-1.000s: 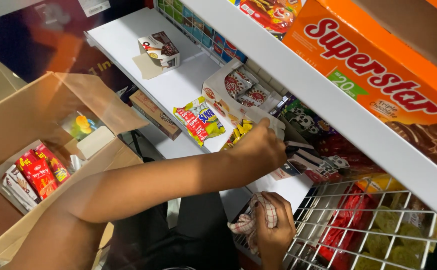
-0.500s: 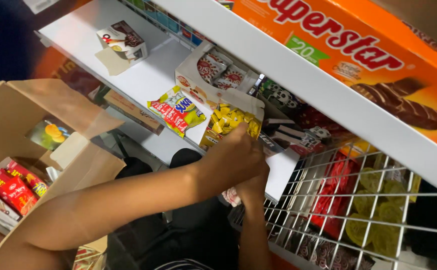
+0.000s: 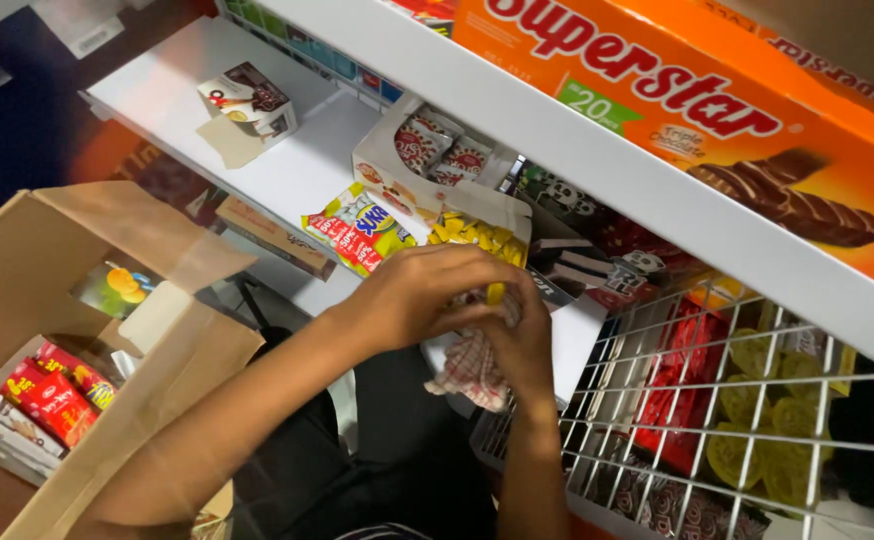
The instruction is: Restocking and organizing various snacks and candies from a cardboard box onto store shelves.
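My left hand [image 3: 422, 292] reaches in from the lower left to the front edge of the white shelf [image 3: 287, 170]. Its fingers are curled over the lower end of a yellow snack packet [image 3: 477, 238] that leans in an open white display box [image 3: 382, 150]. Directly under it, my right hand [image 3: 519, 345] comes up from below and clutches a red-and-white checked cloth [image 3: 469, 372]. The two hands touch. A red, yellow and blue snack packet [image 3: 362, 228] lies just left of them on the shelf.
An open cardboard box [image 3: 47, 270] with red packets [image 3: 49, 392] stands at lower left. A wire basket [image 3: 717, 420] of red and yellow sweets hangs at lower right. A small carton [image 3: 249, 102] sits far back on the shelf. Above, an orange chocolate box [image 3: 697, 110] rests on the upper shelf.
My left hand has drawn back from the shelf packets to the shelf's front edge and met my right hand, which rose with the cloth. The view has shifted left.
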